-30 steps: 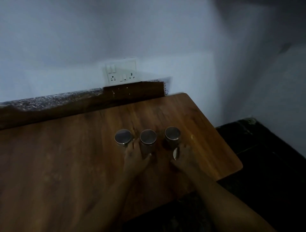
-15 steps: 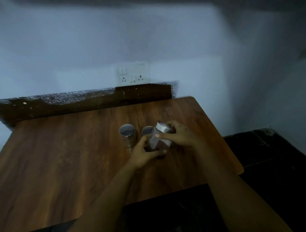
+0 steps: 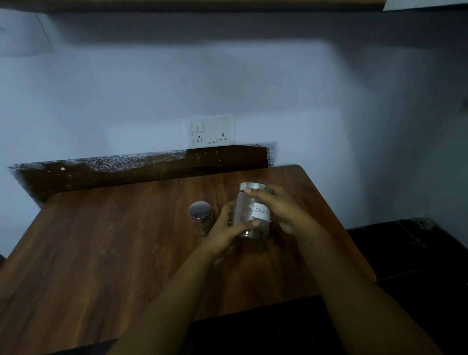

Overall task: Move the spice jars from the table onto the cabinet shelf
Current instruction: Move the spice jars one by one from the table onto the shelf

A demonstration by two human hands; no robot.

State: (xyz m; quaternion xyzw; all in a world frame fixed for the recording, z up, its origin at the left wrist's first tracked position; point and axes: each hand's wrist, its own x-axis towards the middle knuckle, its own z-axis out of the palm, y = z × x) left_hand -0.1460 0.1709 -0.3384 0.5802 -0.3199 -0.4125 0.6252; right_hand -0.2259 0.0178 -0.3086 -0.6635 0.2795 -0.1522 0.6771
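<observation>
A clear spice jar (image 3: 249, 202) with a silver lid and a white label reading "Black" is held just above the wooden table (image 3: 101, 253). My left hand (image 3: 225, 231) grips its lower part, with the thumb across the front. My right hand (image 3: 281, 210) wraps round its upper right side. A second jar (image 3: 200, 219) with a silver lid stands on the table just left of my left hand. No third jar shows; the hands and the held jar hide the spot behind them.
A dark ledge (image 3: 126, 168) runs along the table's back edge under a white socket plate (image 3: 211, 133) on the wall. A brown strip (image 3: 202, 2) crosses the top of the view. Dark floor (image 3: 417, 253) lies right of the table.
My right hand lifted the rightmost jar off the table and turned it upright. My left hand left the middle jar and took hold of the lifted one. The view tilted upward.
</observation>
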